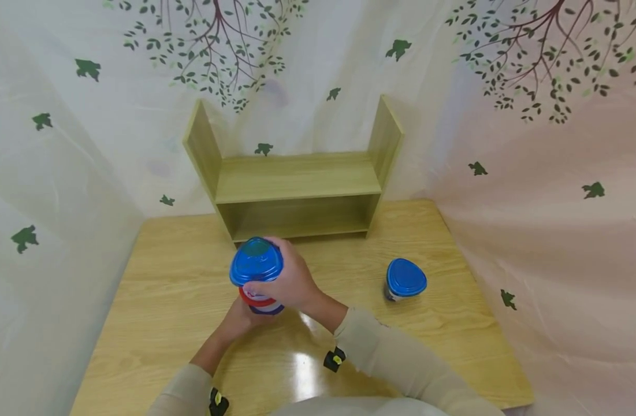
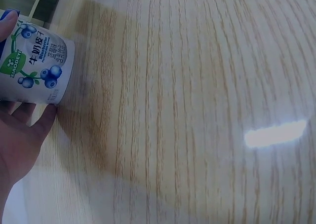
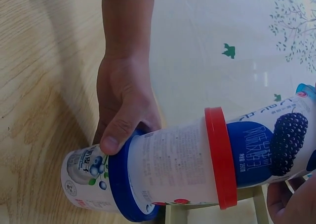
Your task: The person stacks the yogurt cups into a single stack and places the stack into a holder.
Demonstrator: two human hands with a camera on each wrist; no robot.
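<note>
Three yogurt cups are stacked in line. At the bottom is a white blueberry cup [image 2: 37,61] with a dark blue lid [image 3: 121,179]. My left hand [image 3: 126,95] grips it, thumb at the lid's edge. The middle white cup [image 3: 170,162] has a red lid [image 3: 220,157]. On top, the blackberry yogurt cup [image 3: 289,140] wears a bright blue lid [image 1: 256,261], and my right hand [image 1: 294,280] holds it with fingers round the side. Whether the bottom cup touches the table is unclear.
Another blue-lidded cup [image 1: 406,278] stands to the right on the wooden table [image 1: 167,289]. A two-level wooden shelf [image 1: 297,176] stands at the back, just beyond the stack. Patterned cloth [image 1: 318,69] hangs behind and on both sides.
</note>
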